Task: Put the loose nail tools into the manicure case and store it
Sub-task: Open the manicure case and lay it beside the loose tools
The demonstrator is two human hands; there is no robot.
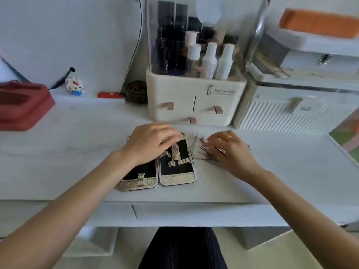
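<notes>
The manicure case (175, 169) lies open on the white table, two halves side by side, black lining with silver textured straps and edges. My left hand (149, 141) rests on the far end of the case, fingers spread flat over the top edge of both halves. Just right of the case lies a small pile of loose metal nail tools (202, 147). My right hand (228, 147) is on that pile, and its fingers curl round a slim metal tool. Part of the pile is hidden under that hand.
A cream cosmetic organizer (195, 100) with small drawers and bottles stands right behind the case. A white ribbed box (291, 115) is to its right, a red container (23, 105) at far left. A drawer front (194, 214) runs under the table edge.
</notes>
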